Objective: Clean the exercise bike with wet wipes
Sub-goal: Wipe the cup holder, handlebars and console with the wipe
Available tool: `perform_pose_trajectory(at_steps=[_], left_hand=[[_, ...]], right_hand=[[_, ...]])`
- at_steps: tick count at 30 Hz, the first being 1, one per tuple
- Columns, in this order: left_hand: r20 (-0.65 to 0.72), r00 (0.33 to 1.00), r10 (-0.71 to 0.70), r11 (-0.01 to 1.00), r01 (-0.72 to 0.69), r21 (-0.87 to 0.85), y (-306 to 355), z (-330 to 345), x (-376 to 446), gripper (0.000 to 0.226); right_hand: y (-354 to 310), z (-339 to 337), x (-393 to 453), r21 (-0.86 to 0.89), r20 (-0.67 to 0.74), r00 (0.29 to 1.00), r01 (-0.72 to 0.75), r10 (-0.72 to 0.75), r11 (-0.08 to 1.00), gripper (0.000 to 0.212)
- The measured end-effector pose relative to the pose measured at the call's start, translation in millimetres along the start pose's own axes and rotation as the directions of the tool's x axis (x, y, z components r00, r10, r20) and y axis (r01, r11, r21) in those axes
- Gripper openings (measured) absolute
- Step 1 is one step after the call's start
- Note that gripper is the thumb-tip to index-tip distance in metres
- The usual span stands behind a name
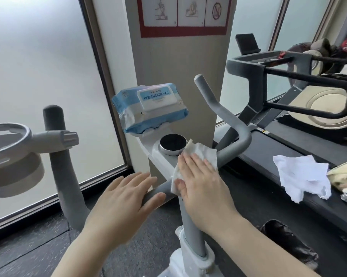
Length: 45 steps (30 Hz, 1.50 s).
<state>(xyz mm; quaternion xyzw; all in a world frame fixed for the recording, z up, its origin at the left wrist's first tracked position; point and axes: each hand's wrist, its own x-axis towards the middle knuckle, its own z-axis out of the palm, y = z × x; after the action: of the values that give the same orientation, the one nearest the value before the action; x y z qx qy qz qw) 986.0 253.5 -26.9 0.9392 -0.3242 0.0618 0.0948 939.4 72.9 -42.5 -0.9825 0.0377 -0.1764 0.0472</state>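
Note:
The exercise bike's grey handlebar (224,114) and white console with a round black display (173,143) fill the middle of the head view. My right hand (200,180) lies flat with straight fingers, pressing a white wet wipe (202,152) against the console just below the display. My left hand (126,192) rests open on the left branch of the handlebar, fingers straight. A blue and white pack of wet wipes (148,106) sits on the console's front holder, lid shut. The grey stem (190,226) runs down into a white collar.
A treadmill (288,152) stands on the right with a crumpled white wipe (302,176) on its side rail and clutter behind. A grey cup holder (10,136) sticks out at the left. Frosted glass panels and a pillar with a red-framed sign (182,15) are ahead.

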Motion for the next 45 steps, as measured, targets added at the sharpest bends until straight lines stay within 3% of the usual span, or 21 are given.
perform_pose_trajectory(at_steps=[3, 9, 11, 16, 20, 23, 25, 27, 29, 32, 34, 36, 37, 38, 41, 45], left_hand=[[0.005, 1.000, -0.018, 0.995, 0.017, 0.102, 2, 2, -2, 0.065], [-0.060, 0.998, -0.026, 0.990, 0.034, 0.133, -3, 7, -10, 0.057], [-0.068, 0.997, 0.029, 0.991, -0.020, 0.130, -8, 7, -14, 0.054], [-0.140, 0.959, 0.246, 0.969, -0.244, 0.031, -16, 9, -24, 0.049], [-0.160, 0.924, 0.347, 0.937, -0.350, 0.008, -18, 14, -23, 0.048], [-0.107, 0.912, 0.396, 0.918, -0.398, 0.008, -24, 18, -20, 0.051], [-0.078, 0.913, 0.399, 0.915, -0.402, -0.022, -26, 17, -19, 0.051], [-0.102, 0.915, 0.390, 0.916, -0.397, -0.059, -26, 17, -19, 0.054], [-0.110, 0.914, 0.391, 0.914, -0.400, -0.070, -26, 17, -21, 0.064], [-0.118, 0.908, 0.402, 0.908, -0.412, -0.074, -26, 17, -20, 0.063], [-0.118, 0.917, 0.382, 0.912, -0.395, -0.113, -24, 15, -18, 0.055], [-0.108, 0.927, 0.359, 0.916, -0.372, -0.148, -21, 11, -17, 0.050], [-0.095, 0.934, 0.345, 0.918, -0.357, -0.172, -20, 9, -17, 0.048], [-0.084, 0.941, 0.328, 0.918, -0.339, -0.207, -19, 6, -17, 0.047], [-0.068, 0.960, 0.273, 0.913, -0.281, -0.295, -21, 4, -15, 0.046], [-0.112, 0.968, 0.224, 0.908, -0.249, -0.337, -22, 7, -14, 0.053]], right_hand=[[19, -1, -22, 0.020, -0.065, 0.996, 0.062, -0.060, 0.998, 0.050], [11, 1, 1, 0.104, -0.062, 0.993, -0.090, 0.097, 0.991, 0.070], [-5, 6, -2, 0.073, -0.084, 0.991, -0.102, 0.108, 0.992, 0.061], [8, 3, -28, 0.082, -0.105, 0.994, 0.024, -0.015, 0.996, 0.046], [10, -2, -18, 0.225, -0.133, 0.978, -0.130, 0.163, 0.966, 0.052], [-14, 7, 3, 0.208, -0.155, 0.959, -0.205, 0.239, 0.956, 0.055], [-26, 8, 12, 0.154, -0.144, 0.968, -0.182, 0.205, 0.971, 0.051], [-25, 6, 10, 0.116, -0.144, 0.986, -0.069, 0.085, 0.991, 0.047], [-17, -8, 5, 0.186, -0.107, 0.993, -0.025, 0.045, 0.982, 0.042], [11, -26, 15, 0.283, 0.056, 0.969, -0.247, 0.241, 0.927, 0.037], [23, -31, 36, 0.450, 0.083, 0.901, -0.415, 0.426, 0.791, 0.026], [16, -36, 63, 0.687, 0.014, 0.864, -0.374, 0.503, 0.623, 0.035], [9, -37, 75, 0.700, -0.034, 0.875, -0.324, 0.483, 0.637, 0.037], [1, -36, 84, 0.621, -0.082, 0.914, -0.264, 0.396, 0.738, 0.035], [-18, -18, 89, 0.296, 0.017, 0.997, -0.083, 0.081, 0.952, 0.040], [4, -8, 65, 0.171, 0.109, 0.986, 0.106, -0.126, 0.980, 0.050]])
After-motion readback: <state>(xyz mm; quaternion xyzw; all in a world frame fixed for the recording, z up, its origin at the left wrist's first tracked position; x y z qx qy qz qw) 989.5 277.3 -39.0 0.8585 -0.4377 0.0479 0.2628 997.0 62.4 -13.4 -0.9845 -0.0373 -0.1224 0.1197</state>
